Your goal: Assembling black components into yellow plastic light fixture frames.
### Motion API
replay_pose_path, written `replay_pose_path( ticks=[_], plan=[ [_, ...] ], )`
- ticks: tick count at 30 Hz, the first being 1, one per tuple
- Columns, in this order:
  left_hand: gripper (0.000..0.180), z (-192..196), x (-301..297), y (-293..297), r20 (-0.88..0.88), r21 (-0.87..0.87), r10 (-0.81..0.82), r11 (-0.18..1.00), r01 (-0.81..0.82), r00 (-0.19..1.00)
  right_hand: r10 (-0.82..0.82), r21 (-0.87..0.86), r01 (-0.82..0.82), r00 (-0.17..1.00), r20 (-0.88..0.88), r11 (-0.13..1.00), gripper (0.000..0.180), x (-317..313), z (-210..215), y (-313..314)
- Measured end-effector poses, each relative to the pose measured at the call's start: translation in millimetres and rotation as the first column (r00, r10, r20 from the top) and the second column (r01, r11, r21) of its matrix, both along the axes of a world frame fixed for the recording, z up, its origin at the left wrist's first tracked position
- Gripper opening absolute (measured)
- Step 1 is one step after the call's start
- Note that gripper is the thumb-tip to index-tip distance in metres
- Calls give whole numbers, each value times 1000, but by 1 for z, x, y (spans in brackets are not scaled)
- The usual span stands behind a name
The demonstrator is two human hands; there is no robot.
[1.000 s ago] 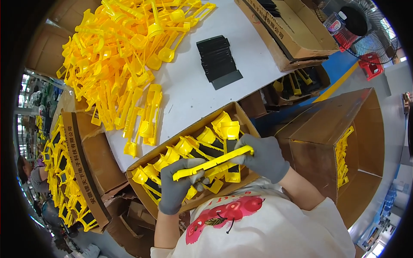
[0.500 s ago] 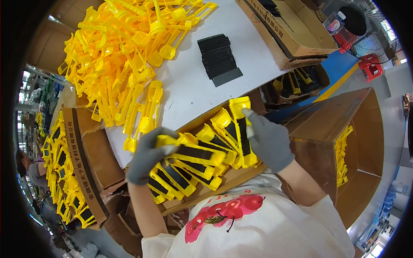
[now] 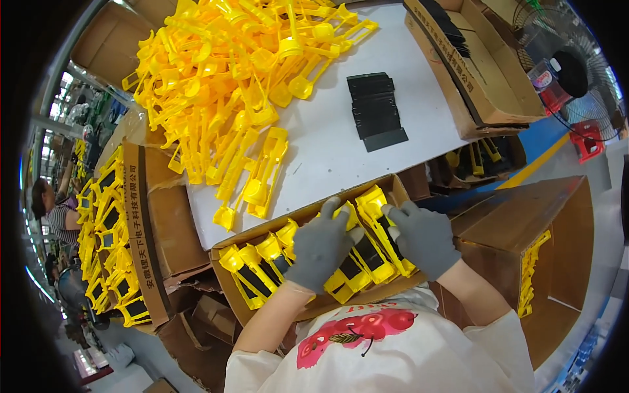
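Note:
A long cardboard box (image 3: 230, 288) in front of me holds a row of yellow plastic pieces with black strips. My left hand (image 3: 320, 247), in a grey glove, reaches over the middle of the row, finger and thumb around the upper part of a yellow piece (image 3: 368, 252). At the right end of the row, my gloved right hand (image 3: 427, 241) grips the edge of another yellow piece (image 3: 372, 200) with fingers and thumb. My palms hide part of the row.
A heap of yellow plastic pieces (image 3: 209, 78) covers the table's (image 3: 321, 150) left side. Black strips (image 3: 375, 108) lie stacked beside it. Cardboard boxes stand at far right (image 3: 488, 108), right (image 3: 557, 262) and left (image 3: 141, 242); a fan (image 3: 590, 85) is beyond.
My left hand has moved right, off the tilted pieces it held, which now lie in the box. My right hand has lowered its piece into the row. The view has shifted.

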State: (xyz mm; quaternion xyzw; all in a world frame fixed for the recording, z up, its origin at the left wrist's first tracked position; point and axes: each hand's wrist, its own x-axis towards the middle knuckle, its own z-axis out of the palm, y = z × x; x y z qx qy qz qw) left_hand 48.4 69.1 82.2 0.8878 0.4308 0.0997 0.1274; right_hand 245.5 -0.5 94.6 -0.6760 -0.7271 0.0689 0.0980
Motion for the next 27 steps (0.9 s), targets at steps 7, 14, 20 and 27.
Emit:
replay_pose_path(
  ticks=[7,14,20,27],
  plan=[
    [55,15,-122,95,-197,216,13,976,30,980,-146,133,185,956,-256,974,21,48,-3,56],
    [58,-4,-117,110,-190,210,-102,967,142,976,-43,82,53,993,-113,995,19,75,-35,129],
    [55,-6,-107,118,-208,266,-203,930,255,957,-127,16,127,992,8,992,27,86,-37,139],
    [45,-5,-96,121,-55,324,-73,942,87,996,-173,-150,147,968,-181,978,27,87,-35,132]
  ],
)
